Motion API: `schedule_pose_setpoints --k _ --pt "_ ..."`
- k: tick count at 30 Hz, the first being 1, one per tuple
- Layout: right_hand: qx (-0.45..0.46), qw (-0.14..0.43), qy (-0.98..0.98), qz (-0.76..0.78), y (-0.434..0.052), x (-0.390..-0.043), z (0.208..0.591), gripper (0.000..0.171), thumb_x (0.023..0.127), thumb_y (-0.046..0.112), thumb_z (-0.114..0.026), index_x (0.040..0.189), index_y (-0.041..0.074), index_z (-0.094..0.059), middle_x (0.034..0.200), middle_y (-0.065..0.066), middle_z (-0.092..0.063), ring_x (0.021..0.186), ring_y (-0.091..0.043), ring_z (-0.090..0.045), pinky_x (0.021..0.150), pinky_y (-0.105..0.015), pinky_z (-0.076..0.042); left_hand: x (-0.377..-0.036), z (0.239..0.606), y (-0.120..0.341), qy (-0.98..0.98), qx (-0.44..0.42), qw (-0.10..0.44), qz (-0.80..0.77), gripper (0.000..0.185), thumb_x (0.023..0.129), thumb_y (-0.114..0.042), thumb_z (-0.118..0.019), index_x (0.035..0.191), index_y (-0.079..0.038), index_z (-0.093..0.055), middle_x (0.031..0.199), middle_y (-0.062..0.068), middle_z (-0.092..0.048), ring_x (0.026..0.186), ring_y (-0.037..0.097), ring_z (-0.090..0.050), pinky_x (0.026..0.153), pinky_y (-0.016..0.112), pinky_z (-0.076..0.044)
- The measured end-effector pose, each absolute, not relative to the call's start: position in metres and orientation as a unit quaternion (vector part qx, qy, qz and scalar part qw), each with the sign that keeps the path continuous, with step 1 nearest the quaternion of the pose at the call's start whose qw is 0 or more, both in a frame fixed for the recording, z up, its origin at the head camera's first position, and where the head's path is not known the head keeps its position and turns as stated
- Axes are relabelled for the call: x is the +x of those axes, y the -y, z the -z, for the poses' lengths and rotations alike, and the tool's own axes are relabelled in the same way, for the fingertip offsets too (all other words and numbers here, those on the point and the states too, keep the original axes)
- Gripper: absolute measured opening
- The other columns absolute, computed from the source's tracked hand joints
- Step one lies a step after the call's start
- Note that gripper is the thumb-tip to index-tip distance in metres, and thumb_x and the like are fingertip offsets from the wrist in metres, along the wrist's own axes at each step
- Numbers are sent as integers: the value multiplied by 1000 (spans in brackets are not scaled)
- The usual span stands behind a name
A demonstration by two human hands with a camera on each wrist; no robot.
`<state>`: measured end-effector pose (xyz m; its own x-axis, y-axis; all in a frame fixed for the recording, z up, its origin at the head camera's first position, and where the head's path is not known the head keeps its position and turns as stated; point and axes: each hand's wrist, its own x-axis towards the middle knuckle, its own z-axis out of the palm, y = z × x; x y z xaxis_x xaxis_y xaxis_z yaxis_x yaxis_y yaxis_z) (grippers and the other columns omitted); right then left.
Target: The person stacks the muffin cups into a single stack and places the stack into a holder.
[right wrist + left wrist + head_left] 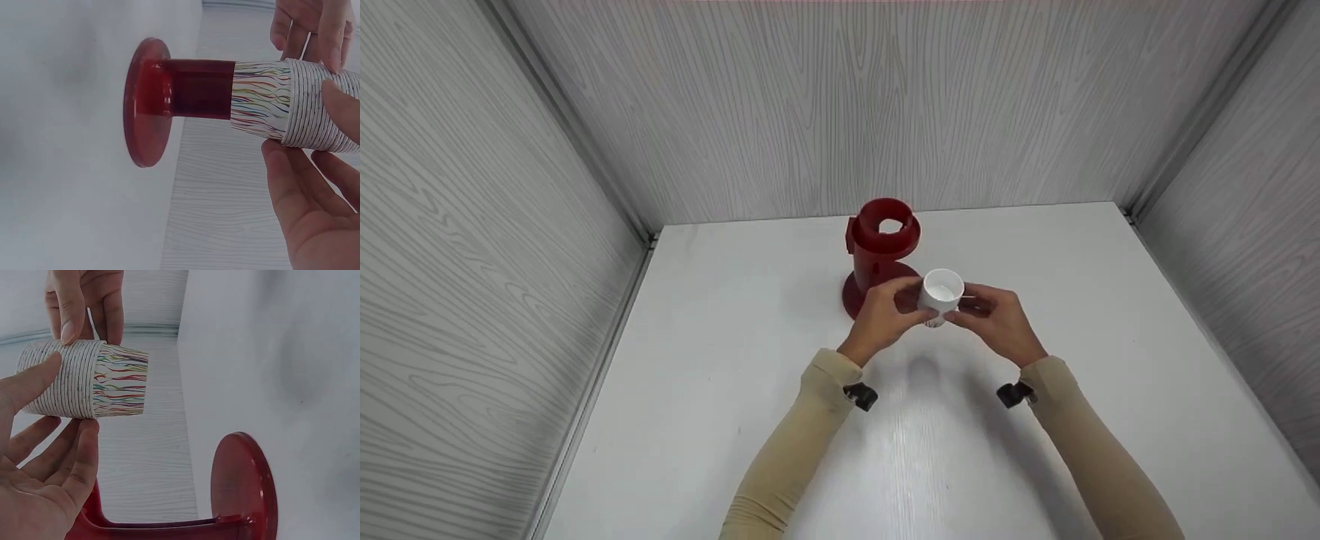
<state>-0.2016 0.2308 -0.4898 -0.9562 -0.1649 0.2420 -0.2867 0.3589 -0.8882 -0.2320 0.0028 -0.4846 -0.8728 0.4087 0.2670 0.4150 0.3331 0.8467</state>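
Note:
A stack of nested white paper cups (941, 294) with coloured wavy lines is held above the table, mouth toward the head camera. My left hand (913, 300) grips its left side, and my right hand (967, 304) pinches the right side. In the left wrist view the ribbed rims of the cup stack (84, 385) sit between my left thumb and fingers (79, 461). In the right wrist view my right fingers (292, 180) curl under the cup stack (292, 107). Just behind it stands a red cup-holder stand (881, 247) with a round base (143, 109).
The white table (735, 375) is enclosed by grey wood-grain walls on the left (472, 262), back and right. Only the red stand is on the table. Beige sleeves cover both forearms.

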Motion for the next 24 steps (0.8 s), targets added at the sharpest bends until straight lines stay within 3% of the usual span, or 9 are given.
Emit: schedule_pose_setpoints --k 10,17,24 --pt "145 64 827 -539 -213 -227 452 54 89 18 -82 139 9 -65 135 -12 -70 122 -29 -70 97 -28 -58 -253 448 14 812 -259 21 523 57 91 -23 -81 143 -10 -61 139 9 -67 119 25 -67 106 39 -56" --pt "161 78 812 -556 -204 -242 426 52 89 14 -82 137 8 -66 131 -11 -72 118 -27 -71 93 -19 -58 -265 422 23 814 -264 22 517 58 93 -24 -78 146 -11 -58 141 8 -66 121 21 -67 105 35 -56" --pt "174 94 806 -559 -197 -254 404 52 88 15 -83 138 8 -66 130 -12 -72 117 -26 -72 94 -21 -58 -278 398 28 804 -283 32 522 57 94 -21 -77 145 -5 -57 136 12 -67 121 25 -67 102 37 -57"
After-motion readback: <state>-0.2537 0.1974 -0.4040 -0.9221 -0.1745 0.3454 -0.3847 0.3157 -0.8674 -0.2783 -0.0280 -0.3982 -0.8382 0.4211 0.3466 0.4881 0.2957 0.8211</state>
